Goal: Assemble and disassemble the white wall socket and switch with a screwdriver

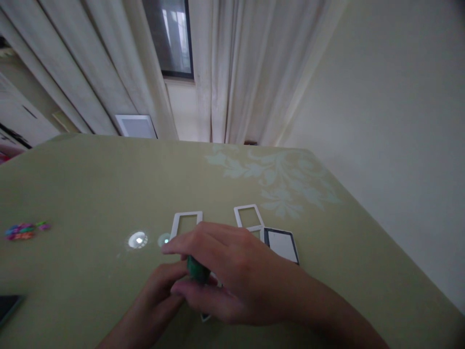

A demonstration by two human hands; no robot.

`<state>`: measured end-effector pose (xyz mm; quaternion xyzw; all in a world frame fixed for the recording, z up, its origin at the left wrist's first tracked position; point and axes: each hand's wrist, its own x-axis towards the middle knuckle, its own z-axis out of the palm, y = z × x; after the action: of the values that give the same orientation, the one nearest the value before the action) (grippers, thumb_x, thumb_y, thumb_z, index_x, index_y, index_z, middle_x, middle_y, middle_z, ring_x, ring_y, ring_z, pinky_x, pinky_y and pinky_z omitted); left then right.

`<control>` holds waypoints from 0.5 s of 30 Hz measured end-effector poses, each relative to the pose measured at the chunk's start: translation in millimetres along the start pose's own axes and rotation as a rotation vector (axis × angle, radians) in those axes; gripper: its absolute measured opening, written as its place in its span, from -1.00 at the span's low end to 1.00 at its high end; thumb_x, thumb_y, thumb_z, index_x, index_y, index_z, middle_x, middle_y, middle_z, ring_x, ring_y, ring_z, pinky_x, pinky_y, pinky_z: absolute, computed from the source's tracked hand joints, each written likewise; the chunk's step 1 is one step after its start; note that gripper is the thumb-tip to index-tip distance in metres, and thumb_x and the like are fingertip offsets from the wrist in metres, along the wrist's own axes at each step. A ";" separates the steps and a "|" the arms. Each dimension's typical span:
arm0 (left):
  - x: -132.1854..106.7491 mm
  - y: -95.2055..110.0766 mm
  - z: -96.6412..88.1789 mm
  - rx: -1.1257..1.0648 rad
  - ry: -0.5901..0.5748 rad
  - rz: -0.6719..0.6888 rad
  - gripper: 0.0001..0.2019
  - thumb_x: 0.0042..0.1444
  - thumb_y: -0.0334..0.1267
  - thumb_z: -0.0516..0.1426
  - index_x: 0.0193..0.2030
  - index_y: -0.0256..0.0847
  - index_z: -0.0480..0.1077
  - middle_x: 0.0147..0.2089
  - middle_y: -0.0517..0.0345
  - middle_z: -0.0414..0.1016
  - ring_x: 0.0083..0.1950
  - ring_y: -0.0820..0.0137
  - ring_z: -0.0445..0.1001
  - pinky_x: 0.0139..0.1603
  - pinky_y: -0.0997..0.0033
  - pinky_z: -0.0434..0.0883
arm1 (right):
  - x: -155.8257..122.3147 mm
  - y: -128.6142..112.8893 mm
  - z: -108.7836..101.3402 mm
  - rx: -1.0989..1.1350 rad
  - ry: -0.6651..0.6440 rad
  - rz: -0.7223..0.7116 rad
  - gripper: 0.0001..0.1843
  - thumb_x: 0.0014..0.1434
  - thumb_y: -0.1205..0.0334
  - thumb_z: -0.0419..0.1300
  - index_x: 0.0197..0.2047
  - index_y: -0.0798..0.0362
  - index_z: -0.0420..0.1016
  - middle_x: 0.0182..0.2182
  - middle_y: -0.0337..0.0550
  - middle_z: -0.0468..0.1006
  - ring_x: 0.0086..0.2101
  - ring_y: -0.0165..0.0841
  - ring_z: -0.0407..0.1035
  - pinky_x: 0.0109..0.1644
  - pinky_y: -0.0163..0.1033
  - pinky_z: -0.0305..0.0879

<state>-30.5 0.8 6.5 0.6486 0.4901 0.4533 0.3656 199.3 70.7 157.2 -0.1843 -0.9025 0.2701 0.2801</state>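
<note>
My right hand (240, 271) reaches across from the right, its fingers and thumb curled round a dark green rounded thing (198, 270); its exact kind is hard to tell. My left hand (165, 286) lies behind and below it, fingers closed and mostly hidden by my right hand. Under both hands peeks the dark, pale-edged corner (205, 317) of a flat piece. Just beyond my hands, a white rectangular frame (175, 225) and a second white frame (249, 216) lie on the table. Beside them sits a white panel with a black border (282, 245).
Small colourful pieces (24, 231) are bunched at the left of the greenish table (90, 194). A dark flat object (9, 306) enters at the lower left edge. Curtains (254, 63) hang past the far edge, and a wall (395, 145) runs along the right.
</note>
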 end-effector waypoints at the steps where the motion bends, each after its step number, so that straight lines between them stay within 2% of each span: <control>1: 1.0 -0.2 2.6 -0.029 -0.006 -0.001 -0.80 0.30 0.04 0.33 -0.11 0.03 0.71 -0.14 0.16 0.77 -0.15 0.18 0.70 -0.08 0.30 0.70 | 0.4 0.1 0.1 0.010 -0.004 -0.001 -0.61 0.53 0.15 0.20 0.32 0.12 0.39 0.12 -0.02 0.67 0.08 -0.31 0.53 0.16 -0.22 0.43; 3: 5.0 2.6 7.7 -0.111 -0.036 -0.025 -0.73 0.29 0.11 0.32 -0.22 -0.02 0.67 -0.24 0.17 0.74 -0.25 0.20 0.68 -0.21 0.35 0.68 | 1.3 -0.4 -0.4 0.033 -0.027 -0.001 -0.59 0.51 0.17 0.22 0.33 0.12 0.38 0.11 -0.03 0.67 0.07 -0.32 0.53 0.15 -0.24 0.43; 5: 8.8 7.3 8.6 -0.171 -0.068 -0.066 -0.69 0.28 0.14 0.32 -0.24 -0.04 0.64 -0.27 0.17 0.72 -0.29 0.20 0.67 -0.28 0.37 0.67 | 2.0 -1.5 -1.1 0.048 -0.052 -0.007 -0.58 0.50 0.21 0.21 0.35 0.13 0.36 0.11 -0.02 0.66 0.08 -0.33 0.53 0.18 -0.25 0.43; 8: 11.5 13.7 0.5 -0.127 -0.052 -0.071 -0.71 0.27 0.14 0.34 -0.10 0.01 0.68 -0.19 0.16 0.74 -0.17 0.16 0.70 -0.16 0.33 0.70 | 1.6 -2.8 -1.3 0.038 -0.034 -0.001 -0.59 0.50 0.24 0.20 0.35 0.14 0.37 0.11 -0.01 0.67 0.10 -0.31 0.54 0.21 -0.24 0.42; 10: 13.2 17.7 -4.2 -0.077 -0.077 -0.028 -0.74 0.28 0.12 0.34 -0.11 0.03 0.70 -0.22 0.16 0.74 -0.15 0.16 0.71 -0.06 0.29 0.71 | 0.4 -2.8 -0.5 0.030 0.002 0.011 -0.58 0.49 0.21 0.23 0.34 0.12 0.38 0.09 -0.04 0.68 0.06 -0.32 0.56 0.16 -0.26 0.44; 12: 15.4 21.7 -2.6 -0.077 -0.078 0.006 -0.71 0.30 0.14 0.32 -0.23 0.00 0.70 -0.30 0.16 0.71 -0.22 0.18 0.69 -0.09 0.30 0.70 | -0.9 -1.8 0.7 0.046 0.023 0.012 -0.57 0.48 0.21 0.25 0.34 0.11 0.39 0.10 -0.05 0.68 0.05 -0.33 0.57 0.13 -0.28 0.45; 15: 17.7 27.0 7.2 -0.156 0.023 0.001 -0.60 0.22 0.25 0.35 -0.29 -0.06 0.67 -0.32 0.17 0.69 -0.26 0.20 0.67 -0.19 0.35 0.68 | -1.3 0.6 2.1 0.107 0.000 0.023 -0.53 0.46 0.19 0.28 0.37 0.07 0.37 0.15 -0.03 0.66 0.10 -0.31 0.56 0.17 -0.27 0.43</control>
<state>-13.6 10.9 33.0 0.6129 0.4572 0.4979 0.4092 199.2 69.8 154.9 -0.1794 -0.8846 0.3213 0.2865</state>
